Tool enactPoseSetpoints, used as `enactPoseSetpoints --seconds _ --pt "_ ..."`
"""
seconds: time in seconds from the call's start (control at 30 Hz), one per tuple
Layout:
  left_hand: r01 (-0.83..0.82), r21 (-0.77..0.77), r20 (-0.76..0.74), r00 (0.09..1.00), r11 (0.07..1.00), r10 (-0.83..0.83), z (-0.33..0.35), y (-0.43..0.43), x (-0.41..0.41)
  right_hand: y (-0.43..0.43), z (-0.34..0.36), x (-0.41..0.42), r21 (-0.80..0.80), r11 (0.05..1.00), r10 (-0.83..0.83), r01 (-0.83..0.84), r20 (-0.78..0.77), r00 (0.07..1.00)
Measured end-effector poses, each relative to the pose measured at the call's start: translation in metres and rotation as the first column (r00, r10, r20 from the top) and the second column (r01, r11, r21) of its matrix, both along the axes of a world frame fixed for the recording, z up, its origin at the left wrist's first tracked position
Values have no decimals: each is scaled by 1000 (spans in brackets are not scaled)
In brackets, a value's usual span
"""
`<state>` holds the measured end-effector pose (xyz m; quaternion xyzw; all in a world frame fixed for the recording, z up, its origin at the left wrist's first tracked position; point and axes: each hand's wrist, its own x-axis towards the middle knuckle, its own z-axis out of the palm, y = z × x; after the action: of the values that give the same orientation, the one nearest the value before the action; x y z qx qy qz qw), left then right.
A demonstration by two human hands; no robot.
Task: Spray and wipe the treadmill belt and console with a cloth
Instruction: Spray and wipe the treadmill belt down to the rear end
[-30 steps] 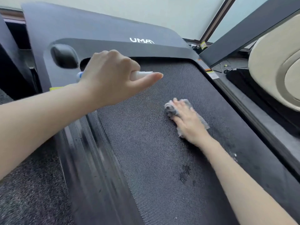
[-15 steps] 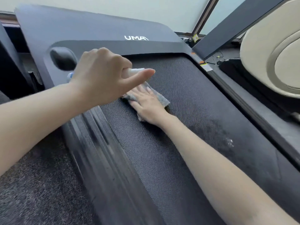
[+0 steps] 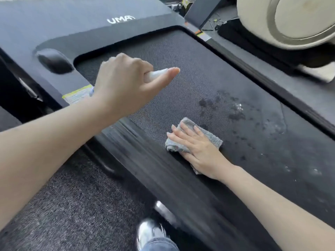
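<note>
Fingers [image 3: 183, 132] of the right hand [image 3: 198, 147] lie flat and slightly spread on a grey cloth [image 3: 211, 137], pressing it onto the belt [image 3: 181, 57] near the belt's left edge. No finger curls round the cloth; it is held by downward pressure only, with a bunched fold showing at the fingertips and a corner poking out by the wrist. The left hand [image 3: 126, 82] hovers above the belt farther toward the motor cover [image 3: 54, 20], its fingers closed round a small white bottle [image 3: 155, 74], thumb laid along it and pointing right. The bottle's nozzle is hidden, so I cannot tell where it aims.

To the right of the cloth, dark wet spots [image 3: 208, 103] and pale droplets [image 3: 237, 106] sit unwiped on the belt, with more scattered toward the right rail [image 3: 272, 82]. Left of the belt runs the blurred left rail [image 3: 145, 160], and beyond it carpet [image 3: 63, 205] and a shoe [image 3: 150, 232]. No console is in view.

By my reading, the belt-wiping step is in hand, with spray already down and only part of it taken up. The next move calls for sliding the cloth rightward through the wet patch with steady flat pressure, keeping the fold under the palm so it does not roll out. The console looks like work yet to come.
</note>
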<state>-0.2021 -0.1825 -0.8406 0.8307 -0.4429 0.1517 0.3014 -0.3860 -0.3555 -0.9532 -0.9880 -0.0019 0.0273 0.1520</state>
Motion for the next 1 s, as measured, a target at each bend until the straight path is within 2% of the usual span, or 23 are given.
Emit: enactPoseSetpoints --seconds 0.2,0.4,0.57,0.77,1.0 --pt "48 12 -59 997 999 -48 12 11 -29 10 6 4 29 998 -60 61 -37 998" --pt "-34 28 -6 999 999 34 -5 -18 -42 13 1 1 16 998 -53 53 38 998" --pt "-121 20 -45 992 992 122 -26 -73 -63 13 0 1 43 999 -22 18 85 996" --pt "-234 5 -65 970 972 234 -48 -115 -70 10 1 0 -2 1000 14 -14 30 999" --pt "-303 -25 -112 948 953 299 -52 -132 -50 4 2 -2 30 997 67 -68 36 997"
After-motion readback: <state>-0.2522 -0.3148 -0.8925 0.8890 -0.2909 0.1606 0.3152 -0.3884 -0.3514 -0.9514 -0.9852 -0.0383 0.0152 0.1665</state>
